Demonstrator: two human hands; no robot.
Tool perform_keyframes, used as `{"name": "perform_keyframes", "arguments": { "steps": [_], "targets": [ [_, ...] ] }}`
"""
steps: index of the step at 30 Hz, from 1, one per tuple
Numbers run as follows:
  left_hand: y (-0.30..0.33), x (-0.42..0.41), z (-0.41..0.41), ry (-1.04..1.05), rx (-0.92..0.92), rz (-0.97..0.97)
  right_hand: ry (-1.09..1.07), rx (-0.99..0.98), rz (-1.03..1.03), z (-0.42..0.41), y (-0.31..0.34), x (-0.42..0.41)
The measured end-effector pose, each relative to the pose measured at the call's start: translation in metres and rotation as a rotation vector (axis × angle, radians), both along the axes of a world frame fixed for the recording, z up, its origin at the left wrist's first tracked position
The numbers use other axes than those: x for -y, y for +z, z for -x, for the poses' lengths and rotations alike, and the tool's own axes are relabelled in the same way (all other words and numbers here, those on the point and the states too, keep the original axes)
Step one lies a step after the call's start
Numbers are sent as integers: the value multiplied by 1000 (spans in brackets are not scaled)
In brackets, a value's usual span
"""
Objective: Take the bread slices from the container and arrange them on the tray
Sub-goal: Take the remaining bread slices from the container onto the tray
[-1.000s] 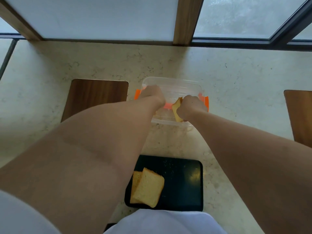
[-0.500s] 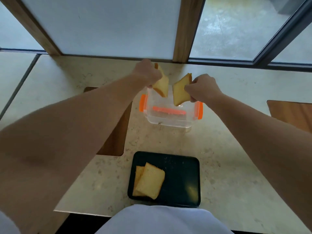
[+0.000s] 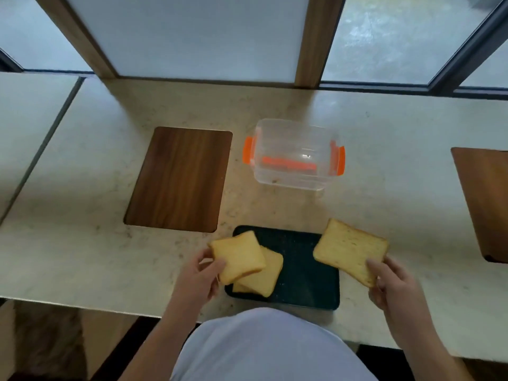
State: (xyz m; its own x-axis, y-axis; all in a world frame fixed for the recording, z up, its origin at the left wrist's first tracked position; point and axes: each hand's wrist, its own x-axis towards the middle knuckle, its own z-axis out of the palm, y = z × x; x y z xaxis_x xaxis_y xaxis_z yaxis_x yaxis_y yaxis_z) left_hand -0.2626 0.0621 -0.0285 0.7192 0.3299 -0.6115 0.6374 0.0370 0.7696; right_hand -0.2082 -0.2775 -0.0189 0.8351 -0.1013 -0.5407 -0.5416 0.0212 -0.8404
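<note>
Head view showed the container [image 3: 294,155] beyond both hands, apparently empty. Left hand [image 3: 199,273] pinched one slice [image 3: 236,255] above the bread [image 3: 264,276] already on the tray [image 3: 302,270]; right hand [image 3: 395,284] pinched another slice [image 3: 349,250] at the tray's right edge. Only placing seemed left.

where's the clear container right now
In the head view the clear container sits on the counter beyond the dark tray, right of the wooden board.

A pale stone counter [image 3: 398,166] is seen below the windows. On it are set a clear container [image 3: 295,155] far centre, a dark tray [image 3: 305,270] near centre, and wooden boards left [image 3: 180,178] and right [image 3: 483,202].
</note>
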Motion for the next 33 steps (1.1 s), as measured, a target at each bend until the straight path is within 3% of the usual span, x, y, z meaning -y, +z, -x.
{"name": "perform_keyframes", "arguments": {
  "steps": [6, 11, 15, 18, 20, 22, 25, 28, 30, 33],
  "targets": [
    [-36, 2, 16, -52, -92, -21, 127, -88, 224, 23, -41, -20],
    [-54, 9, -2, -201, -96, -29, 217, -121, 186, 17, -51, -39],
    [-66, 12, -22, -318, -197, 48, 237, -126, 126, 14, -48, -49],
    [-73, 17, -36, -409, -276, -2, 213, -156, 60, 11, -49, -54],
    [-77, 22, -38, -490, -287, -112, 197, -188, 3, 10, -50, -58],
    [-80, 22, -37, -580, -221, -384, 206, -194, -5, 8, -50, -61],
    [-74, 20, -37, -622, -87, -733, 231, -164, 45, 3, -50, -63],
    [-68, 39, -47, -798, 132, -1006, 170, -155, 70, 2, -52, -55],
    [-66, 62, -51, -898, 257, -1112, 130, -151, 77, 2, -53, -49],
    [-68, 94, -55, -954, 286, -1105, 83, -156, 65, 0, -55, -41]
  ]
}}
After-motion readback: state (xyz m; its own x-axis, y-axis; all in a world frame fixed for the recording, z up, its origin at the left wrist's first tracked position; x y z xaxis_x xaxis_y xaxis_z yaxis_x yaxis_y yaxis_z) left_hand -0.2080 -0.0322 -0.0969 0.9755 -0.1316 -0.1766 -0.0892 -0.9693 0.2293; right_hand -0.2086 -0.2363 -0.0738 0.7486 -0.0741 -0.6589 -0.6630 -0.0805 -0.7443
